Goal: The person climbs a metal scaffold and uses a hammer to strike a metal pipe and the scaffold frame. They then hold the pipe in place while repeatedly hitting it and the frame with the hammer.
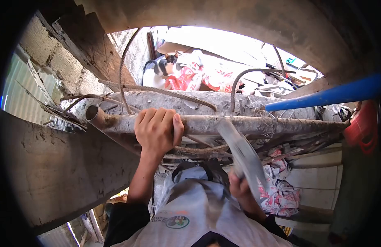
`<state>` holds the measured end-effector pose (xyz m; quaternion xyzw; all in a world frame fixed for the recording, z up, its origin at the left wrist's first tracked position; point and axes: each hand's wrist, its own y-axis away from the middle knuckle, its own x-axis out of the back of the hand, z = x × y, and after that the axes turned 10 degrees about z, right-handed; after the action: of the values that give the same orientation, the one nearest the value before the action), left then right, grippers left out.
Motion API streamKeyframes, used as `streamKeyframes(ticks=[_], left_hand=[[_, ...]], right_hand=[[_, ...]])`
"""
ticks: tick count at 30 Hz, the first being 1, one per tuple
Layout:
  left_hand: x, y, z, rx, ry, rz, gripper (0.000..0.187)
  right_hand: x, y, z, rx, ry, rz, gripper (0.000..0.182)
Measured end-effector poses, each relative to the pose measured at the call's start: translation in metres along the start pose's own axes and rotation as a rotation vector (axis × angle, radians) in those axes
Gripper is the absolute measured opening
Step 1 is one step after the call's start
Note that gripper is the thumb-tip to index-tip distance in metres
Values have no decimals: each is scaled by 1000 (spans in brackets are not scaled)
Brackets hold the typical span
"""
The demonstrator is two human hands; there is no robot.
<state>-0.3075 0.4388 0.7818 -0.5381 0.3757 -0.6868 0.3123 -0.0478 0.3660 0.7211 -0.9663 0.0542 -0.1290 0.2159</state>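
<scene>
The left hand [157, 128] is clenched around a rusty, cement-crusted horizontal steel pipe [248, 123]. Below that pipe, the right hand [240, 186] grips a flat grey metal bar [244, 154].

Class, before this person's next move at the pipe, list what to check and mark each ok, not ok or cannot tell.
1. Left hand wrapped round the metal pipe: ok.
2. Right hand gripping the flat tool: ok.
3. Tool's tip reaches the pipe: ok.
4. Bent rebar clear of the fingers: ok.
5. Blue pipe clear of the tool: ok.
6. Footing below: cannot tell.
</scene>
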Motion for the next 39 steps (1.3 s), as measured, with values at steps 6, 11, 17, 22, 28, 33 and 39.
streamKeyframes(ticks=[6,11,17,22,28,33,39], left_hand=[[5,-2,-2,7,20,-62,15],[4,-2,-2,19,28,-66,15],[-3,-3,-4,-25,14,-9,15],[-2,-4,-5,-22,10,-5,15],[1,-4,-3,2,31,-46,16],[-1,-2,-4,-19,23,-23,15],[1,-1,-3,-19,16,-49,15]], right_hand=[[-13,-27,-10,-307,1,-132,43],[6,-12,-25,-320,-202,-31,61],[-3,-4,-8,-186,-54,49,58],[-11,-24,-5,-297,49,-129,56],[1,-12,-20,-209,-245,11,61],[13,10,17,-95,-243,-40,60],[-10,-25,-3,-408,-52,-113,54]])
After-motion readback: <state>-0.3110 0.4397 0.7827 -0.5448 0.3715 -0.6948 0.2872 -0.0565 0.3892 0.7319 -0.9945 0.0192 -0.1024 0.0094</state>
